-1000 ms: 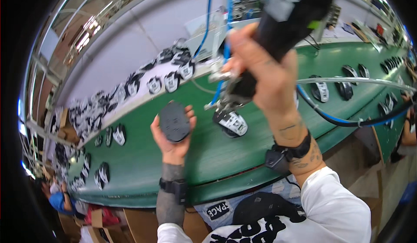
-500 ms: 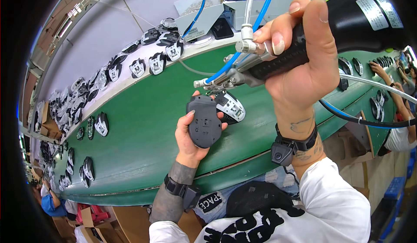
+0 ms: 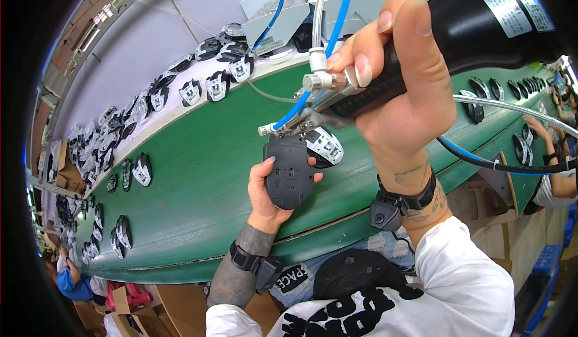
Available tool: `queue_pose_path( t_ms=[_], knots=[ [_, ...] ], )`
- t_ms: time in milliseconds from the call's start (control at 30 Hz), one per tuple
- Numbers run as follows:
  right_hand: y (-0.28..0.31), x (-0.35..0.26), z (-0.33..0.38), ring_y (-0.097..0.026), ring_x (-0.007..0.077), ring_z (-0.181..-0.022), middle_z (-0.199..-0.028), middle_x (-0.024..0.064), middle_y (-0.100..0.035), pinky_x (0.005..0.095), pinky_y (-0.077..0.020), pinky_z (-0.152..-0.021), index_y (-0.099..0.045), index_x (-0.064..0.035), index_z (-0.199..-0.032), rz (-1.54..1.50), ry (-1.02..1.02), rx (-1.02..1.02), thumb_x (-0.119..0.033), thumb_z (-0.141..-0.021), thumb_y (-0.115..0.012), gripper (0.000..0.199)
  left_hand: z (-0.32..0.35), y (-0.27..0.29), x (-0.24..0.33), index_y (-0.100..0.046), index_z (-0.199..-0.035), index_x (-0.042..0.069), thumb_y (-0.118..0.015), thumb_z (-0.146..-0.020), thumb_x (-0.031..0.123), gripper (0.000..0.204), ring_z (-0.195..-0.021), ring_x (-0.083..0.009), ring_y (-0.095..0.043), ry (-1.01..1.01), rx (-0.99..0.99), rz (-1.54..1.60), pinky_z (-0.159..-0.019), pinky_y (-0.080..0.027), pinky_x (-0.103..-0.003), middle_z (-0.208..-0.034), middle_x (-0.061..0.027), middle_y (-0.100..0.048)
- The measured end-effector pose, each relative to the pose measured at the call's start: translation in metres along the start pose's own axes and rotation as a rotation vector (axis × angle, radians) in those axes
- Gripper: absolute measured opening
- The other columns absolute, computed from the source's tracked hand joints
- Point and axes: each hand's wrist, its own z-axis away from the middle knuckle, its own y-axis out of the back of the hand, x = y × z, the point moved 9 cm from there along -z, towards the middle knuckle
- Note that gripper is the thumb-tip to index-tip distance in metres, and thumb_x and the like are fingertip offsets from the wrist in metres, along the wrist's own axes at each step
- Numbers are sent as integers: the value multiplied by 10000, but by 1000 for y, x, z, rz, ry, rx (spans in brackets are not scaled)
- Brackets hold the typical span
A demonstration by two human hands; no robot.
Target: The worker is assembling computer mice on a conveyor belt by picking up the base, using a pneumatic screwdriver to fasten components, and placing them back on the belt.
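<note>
My left hand [image 3: 264,195] grips a black computer mouse [image 3: 289,179] with its underside up; its thumb lies along the edge and fingertips show at the far side. Wrapped around a black power screwdriver [image 3: 481,33], fed by blue and clear hoses, is my right hand [image 3: 412,90]. The screwdriver's metal nozzle [image 3: 301,119] reaches the mouse's upper end, and I cannot tell whether its tip touches. Just behind the held mouse, a white and black mouse shell [image 3: 327,147] lies on the green belt [image 3: 198,198], partly hidden.
White and black mouse shells [image 3: 218,86] line the ledge behind the belt. More mouse parts [image 3: 142,170] lie on the belt at left, and several [image 3: 478,90] at right. A co-worker's hand [image 3: 536,125] is at the far right. Hoses [image 3: 512,167] loop beside my right arm.
My right hand has moved the screwdriver left and slightly down, bringing its nozzle over the mouse's upper end. My left hand and the mouse have shifted slightly right and down.
</note>
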Motion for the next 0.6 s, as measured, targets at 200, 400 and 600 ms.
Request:
queue_pose_path(
  t_ms=[200,400,600],
  knots=[
    [-15,-3,-1,-556,187,-609,-620,40,-498,304,-474,-632,-473,-44,-969,-25,-115,44,-370,-975,-408,333,-1,4,7,-412,-1292,27,-459,-847,320,534,-994,-293,-579,-28,44,-94,-833,-505,-503,-1186,-151,-529],
    [6,-23,-8,-571,198,-635,-621,51,-493,301,-469,-641,-489,-29,-995,225,90,-38,-349,-985,-386,337,-8,33,19,-391,-1328,142,-465,-850,356,529,-955,-273,-577,-96,268,-39,-822,-497,-472,-1190,-101,-520],
    [8,-3,-3,-539,172,-594,-613,51,-505,308,-477,-633,-500,-24,-935,204,13,74,-265,-965,-450,248,-6,17,22,-355,-1368,193,-485,-827,359,581,-951,-280,-578,-133,117,4,-808,-502,-474,-1220,-101,-498]
  ],
)
